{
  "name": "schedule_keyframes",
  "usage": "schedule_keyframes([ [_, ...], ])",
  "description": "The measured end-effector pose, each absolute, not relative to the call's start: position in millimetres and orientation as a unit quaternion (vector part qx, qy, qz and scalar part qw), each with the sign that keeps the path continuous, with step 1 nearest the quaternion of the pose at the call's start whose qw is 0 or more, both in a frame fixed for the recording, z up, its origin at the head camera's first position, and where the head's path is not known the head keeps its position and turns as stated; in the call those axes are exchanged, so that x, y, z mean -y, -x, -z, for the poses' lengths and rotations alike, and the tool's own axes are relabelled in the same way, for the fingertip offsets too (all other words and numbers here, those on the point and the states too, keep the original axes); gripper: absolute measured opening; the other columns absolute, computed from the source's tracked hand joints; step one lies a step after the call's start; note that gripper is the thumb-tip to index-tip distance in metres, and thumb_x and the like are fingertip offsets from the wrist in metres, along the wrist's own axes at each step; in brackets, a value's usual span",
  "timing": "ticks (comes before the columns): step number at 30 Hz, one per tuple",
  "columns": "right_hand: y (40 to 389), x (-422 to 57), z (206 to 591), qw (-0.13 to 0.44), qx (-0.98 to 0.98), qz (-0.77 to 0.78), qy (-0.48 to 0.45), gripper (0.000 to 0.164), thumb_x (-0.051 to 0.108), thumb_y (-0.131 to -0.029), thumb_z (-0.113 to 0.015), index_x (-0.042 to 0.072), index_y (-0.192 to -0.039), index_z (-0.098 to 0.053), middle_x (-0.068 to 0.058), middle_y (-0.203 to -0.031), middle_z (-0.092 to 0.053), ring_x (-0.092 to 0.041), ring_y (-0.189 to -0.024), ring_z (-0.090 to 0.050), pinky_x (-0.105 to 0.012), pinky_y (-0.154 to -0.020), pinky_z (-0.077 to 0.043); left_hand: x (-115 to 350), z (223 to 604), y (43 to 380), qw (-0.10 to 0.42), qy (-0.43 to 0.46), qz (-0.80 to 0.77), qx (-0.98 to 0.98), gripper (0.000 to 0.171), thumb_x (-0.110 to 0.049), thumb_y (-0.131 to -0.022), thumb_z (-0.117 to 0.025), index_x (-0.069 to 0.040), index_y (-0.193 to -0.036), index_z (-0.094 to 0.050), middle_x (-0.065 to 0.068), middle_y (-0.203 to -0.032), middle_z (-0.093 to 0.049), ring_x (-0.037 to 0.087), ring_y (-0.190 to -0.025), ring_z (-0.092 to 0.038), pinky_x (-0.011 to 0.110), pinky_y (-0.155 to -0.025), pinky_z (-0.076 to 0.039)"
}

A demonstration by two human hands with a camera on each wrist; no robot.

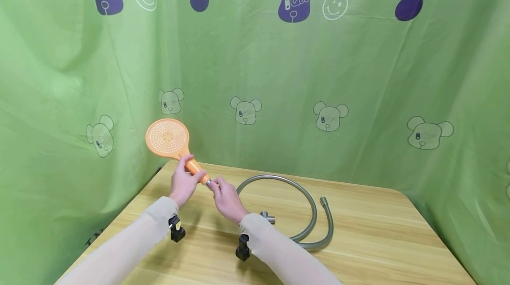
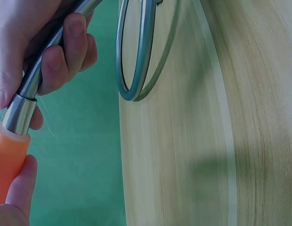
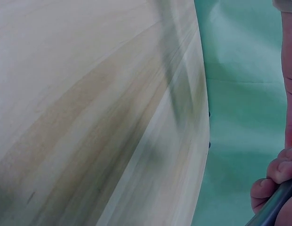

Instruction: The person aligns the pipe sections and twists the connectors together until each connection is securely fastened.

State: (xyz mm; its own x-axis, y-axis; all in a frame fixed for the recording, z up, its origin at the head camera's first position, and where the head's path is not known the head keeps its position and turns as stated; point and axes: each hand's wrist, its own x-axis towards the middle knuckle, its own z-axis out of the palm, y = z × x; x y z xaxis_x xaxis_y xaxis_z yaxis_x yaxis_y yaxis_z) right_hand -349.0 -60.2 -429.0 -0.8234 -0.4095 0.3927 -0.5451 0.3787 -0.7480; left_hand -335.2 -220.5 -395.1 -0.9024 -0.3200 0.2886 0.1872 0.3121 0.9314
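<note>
An orange shower head (image 1: 167, 138) with a round perforated face is held up over the back left of the table. My left hand (image 1: 183, 184) grips its orange handle (image 2: 10, 153), thumb along the side. Just below, my right hand (image 1: 229, 201) holds the metal end fitting (image 2: 20, 115) of a grey shower hose (image 2: 35, 75), fingers curled round it. The fitting sits right at the handle's lower end. From the right hand the hose (image 1: 312, 205) loops back over the table, and its other end (image 1: 323, 201) lies to the right.
A small chrome valve fitting (image 1: 268, 217) lies on the wooden table (image 1: 378, 232), beside the right forearm and inside the hose loop. Green patterned curtains (image 1: 255, 68) hang behind the table and along both sides. A black camera is strapped to each wrist.
</note>
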Motion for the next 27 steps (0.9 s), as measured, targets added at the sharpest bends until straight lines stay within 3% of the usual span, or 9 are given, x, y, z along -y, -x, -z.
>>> schedule_keyframes([
  [4,348.3,59.6,429.9,0.048,0.819,-0.496,-0.285,0.028,0.036,-0.108,-0.043,0.013,-0.113,-0.057,0.006,-0.066,-0.048,-0.008,-0.052,-0.04,-0.024,-0.045,-0.035,219.9,395.0,335.4,0.216,-0.042,0.583,0.782,0.068,-0.01,-0.09,-0.074,-0.015,-0.149,-0.04,0.019,-0.124,-0.054,0.03,-0.1,-0.062,0.024,-0.073,-0.055],
  [11,348.3,57.4,433.1,0.012,0.792,-0.544,-0.277,0.027,0.036,-0.1,-0.061,0.015,-0.112,-0.05,0.007,-0.063,-0.052,-0.008,-0.046,-0.038,-0.023,-0.04,-0.03,218.1,394.2,336.3,0.219,-0.037,0.583,0.781,0.068,-0.009,-0.09,-0.074,-0.015,-0.148,-0.04,0.019,-0.124,-0.054,0.03,-0.101,-0.063,0.025,-0.074,-0.055],
  [27,348.3,59.5,431.7,0.011,0.78,-0.566,-0.267,0.016,0.03,-0.101,-0.059,0.014,-0.102,-0.055,0.006,-0.063,-0.048,-0.009,-0.048,-0.038,-0.022,-0.039,-0.032,217.5,395.5,339.5,0.222,-0.039,0.596,0.771,0.067,-0.007,-0.09,-0.074,-0.016,-0.148,-0.041,0.019,-0.121,-0.054,0.029,-0.099,-0.063,0.026,-0.074,-0.057],
])
